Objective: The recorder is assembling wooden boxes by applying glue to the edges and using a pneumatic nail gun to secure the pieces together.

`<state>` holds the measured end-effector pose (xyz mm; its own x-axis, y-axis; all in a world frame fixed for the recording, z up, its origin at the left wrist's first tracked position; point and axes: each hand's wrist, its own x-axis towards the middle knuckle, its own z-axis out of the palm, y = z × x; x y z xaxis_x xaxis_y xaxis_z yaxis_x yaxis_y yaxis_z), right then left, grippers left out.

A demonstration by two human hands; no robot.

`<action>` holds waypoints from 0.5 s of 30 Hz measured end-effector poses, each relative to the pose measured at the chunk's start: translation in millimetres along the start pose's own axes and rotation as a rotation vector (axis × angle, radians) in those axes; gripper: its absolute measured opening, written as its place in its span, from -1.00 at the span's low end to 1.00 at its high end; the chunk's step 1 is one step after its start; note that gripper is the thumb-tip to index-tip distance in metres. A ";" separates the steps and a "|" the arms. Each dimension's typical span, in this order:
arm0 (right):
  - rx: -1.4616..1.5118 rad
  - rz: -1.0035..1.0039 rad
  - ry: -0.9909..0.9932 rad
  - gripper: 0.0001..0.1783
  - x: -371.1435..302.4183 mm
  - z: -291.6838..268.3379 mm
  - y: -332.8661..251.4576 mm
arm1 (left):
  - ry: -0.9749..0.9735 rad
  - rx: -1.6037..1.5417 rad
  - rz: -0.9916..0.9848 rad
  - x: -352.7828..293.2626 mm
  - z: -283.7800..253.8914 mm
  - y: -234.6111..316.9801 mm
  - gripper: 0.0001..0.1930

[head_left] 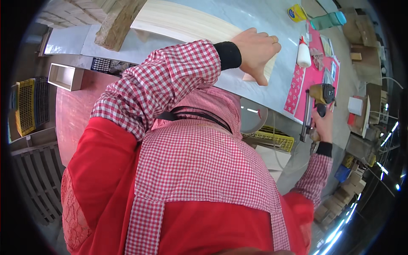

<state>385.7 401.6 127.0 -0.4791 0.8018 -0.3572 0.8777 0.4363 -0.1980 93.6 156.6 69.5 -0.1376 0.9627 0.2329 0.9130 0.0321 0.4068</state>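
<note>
My left hand [256, 52] lies across the near-right end of a long pale wooden board [187, 19] on the table. Its thumb is spread along the near side and its fingers bend over the far edge, so it grips the board. Off to the right, my right hand [324, 126] is wrapped round the handle of an air nail gun [321, 93] with a yellowish-brown head and a long dark magazine. The gun is over the pink mat [298, 91] at the table's right edge. What lies beneath my left palm is hidden.
A white glue bottle [303, 55] with a red tip stands by the mat. Beyond are a yellow tub [296, 13] and a teal bottle [329, 20]. Stacked wood [74, 15] is at the far left, near an open wooden box [66, 77]. A yellow crate [272, 138] sits below the table.
</note>
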 end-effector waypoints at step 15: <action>0.168 -0.604 -0.048 -0.52 -92.6 -22.3 -113.8 | -0.014 0.043 -0.007 -2.1 -3.9 -3.3 -0.23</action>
<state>330.2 286.9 203.0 -0.8933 0.4132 -0.1771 0.4417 0.7335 -0.5166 89.4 153.5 71.2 -0.1388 0.9661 0.2176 0.9277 0.0500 0.3699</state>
